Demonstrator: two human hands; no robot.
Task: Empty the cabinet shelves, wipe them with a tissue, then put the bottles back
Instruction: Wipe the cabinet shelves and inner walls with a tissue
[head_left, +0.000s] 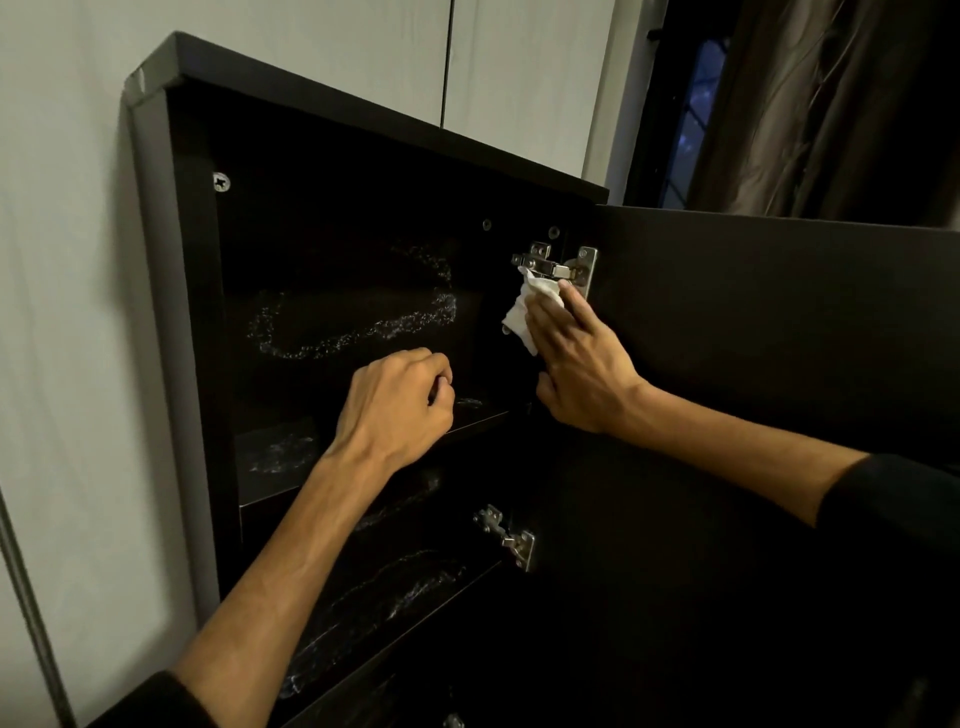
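Nearest the camera, at about seven o'clock, the left forearm rises to the left hand (397, 402), which hangs in front of the upper shelf (483, 415) with its fingers curled in on themselves; nothing shows in its grasp. From four o'clock the right forearm, in a dark sleeve (893, 499), comes in to the right hand (576, 358), whose straight fingers press a crumpled white tissue (524, 312) flat against the inner right wall of the cabinet (156, 218), just under the upper hinge (556, 267). The tissue touches the hinge's lower edge at roughly one o'clock from the knuckles.

What the next wipe turns on, as I judge it: the shelf board runs lengthwise from eight o'clock to two o'clock, and its unwiped run lies toward eight o'clock from the tissue, so the right hand would have to sweep down and leftward along that axis (the left hand is nearer that stretch, but carries no tissue).

Farther in, pale streaks mark the back panel (363, 312) and the lower shelf (395, 597). No bottles are in view, so the shelves look already emptied. The open door (779, 338) stands at three o'clock.
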